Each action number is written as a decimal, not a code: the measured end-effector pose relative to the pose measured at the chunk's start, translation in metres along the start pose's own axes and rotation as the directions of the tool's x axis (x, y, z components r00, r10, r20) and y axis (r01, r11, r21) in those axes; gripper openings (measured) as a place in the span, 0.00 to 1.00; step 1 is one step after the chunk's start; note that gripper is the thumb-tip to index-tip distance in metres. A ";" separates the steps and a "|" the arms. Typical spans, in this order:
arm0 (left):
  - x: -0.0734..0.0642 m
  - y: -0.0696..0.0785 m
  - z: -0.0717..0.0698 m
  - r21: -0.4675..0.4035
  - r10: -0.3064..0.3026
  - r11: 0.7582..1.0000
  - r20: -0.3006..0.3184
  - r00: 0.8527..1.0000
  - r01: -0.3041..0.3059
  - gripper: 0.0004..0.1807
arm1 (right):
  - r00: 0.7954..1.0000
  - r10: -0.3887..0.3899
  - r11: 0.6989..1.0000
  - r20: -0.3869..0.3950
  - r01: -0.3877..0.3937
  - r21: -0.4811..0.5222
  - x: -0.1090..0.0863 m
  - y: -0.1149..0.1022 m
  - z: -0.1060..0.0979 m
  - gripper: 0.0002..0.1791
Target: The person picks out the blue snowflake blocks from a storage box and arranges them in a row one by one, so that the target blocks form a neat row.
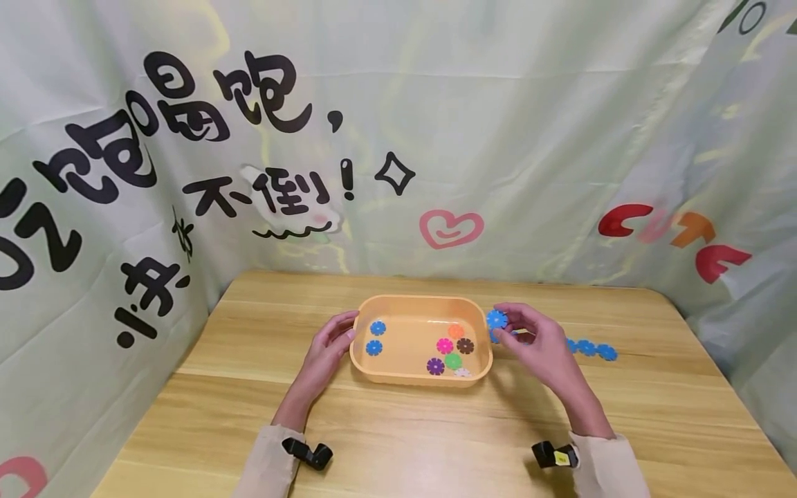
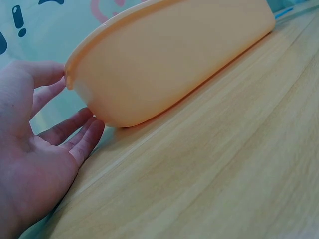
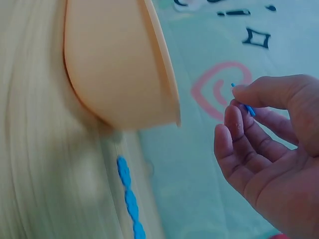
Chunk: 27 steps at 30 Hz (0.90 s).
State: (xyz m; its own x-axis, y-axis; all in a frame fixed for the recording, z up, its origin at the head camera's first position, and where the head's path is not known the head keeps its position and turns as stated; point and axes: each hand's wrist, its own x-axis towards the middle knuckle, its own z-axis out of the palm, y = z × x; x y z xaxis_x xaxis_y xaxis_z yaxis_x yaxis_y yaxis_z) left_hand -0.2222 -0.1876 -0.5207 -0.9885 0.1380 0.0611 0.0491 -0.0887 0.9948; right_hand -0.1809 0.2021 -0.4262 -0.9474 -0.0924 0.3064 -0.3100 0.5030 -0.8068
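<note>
My left hand [image 1: 330, 346] rests at the left end of a peach plastic basin [image 1: 411, 378]. In the left wrist view, its fingers [image 2: 64, 127] are fairly straight and their tips meet the rim and outer wall. Past the basin's right end, my right hand [image 1: 540, 344] pinches a blue snowflake disc [image 1: 497, 319] between thumb and fingers. The right wrist view shows that disc edge-on as a thin blue strip [image 3: 250, 110], raised above the table. Beneath this hand runs a chain of joined blue discs [image 1: 587, 347] on the table, partly hidden by it.
Inside the basin, two blue discs [image 1: 374, 347] lie at the left. Single orange [image 1: 456, 332], pink [image 1: 445, 346], brown [image 1: 465, 346], green [image 1: 453, 361], purple [image 1: 435, 366] and white [image 1: 463, 373] discs lie at the right. A printed curtain [image 1: 535, 173] hangs behind the wooden table [image 1: 398, 443].
</note>
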 end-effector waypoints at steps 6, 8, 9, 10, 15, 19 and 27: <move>0.000 0.002 0.000 0.016 -0.006 1.000 -0.004 1.000 0.006 0.22 | 0.997 -0.012 0.995 -0.078 0.004 -0.096 -0.001 0.015 -0.022 0.20; 0.000 0.003 -0.001 0.017 -0.005 1.000 -0.006 1.000 0.005 0.23 | 0.995 -0.011 0.994 -0.104 0.000 -0.110 -0.001 0.019 -0.029 0.21; -0.001 0.003 -0.001 0.018 -0.006 1.000 -0.008 1.000 0.006 0.23 | 0.993 -0.009 0.994 -0.114 -0.004 -0.110 -0.002 0.021 -0.032 0.21; -0.001 0.003 -0.001 0.019 -0.007 1.000 -0.009 1.000 0.007 0.23 | 0.992 -0.008 0.994 -0.122 -0.005 -0.111 -0.002 0.023 -0.034 0.21; -0.002 0.002 -0.003 0.012 -0.017 1.000 -0.008 1.000 0.017 0.22 | 0.989 -0.002 0.993 -0.148 -0.016 -0.121 -0.005 0.031 -0.046 0.21; -0.003 0.002 -0.003 0.001 -0.019 1.000 -0.009 1.000 0.019 0.22 | 0.986 -0.002 0.989 -0.169 -0.023 -0.148 -0.009 0.040 -0.054 0.22; -0.001 0.001 0.000 -0.022 -0.014 1.000 0.002 1.000 0.014 0.24 | 0.966 0.053 0.980 -0.253 -0.099 -0.172 -0.019 0.058 -0.080 0.22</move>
State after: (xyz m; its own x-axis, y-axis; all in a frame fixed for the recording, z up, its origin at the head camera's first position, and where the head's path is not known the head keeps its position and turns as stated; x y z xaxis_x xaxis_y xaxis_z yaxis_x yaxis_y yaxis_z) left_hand -0.2211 -0.1883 -0.5195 -0.9888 0.1414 0.0474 0.0321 -0.1082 0.9936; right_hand -0.1742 0.3019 -0.4387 -0.9115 0.1548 0.3811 -0.1968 0.6495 -0.7344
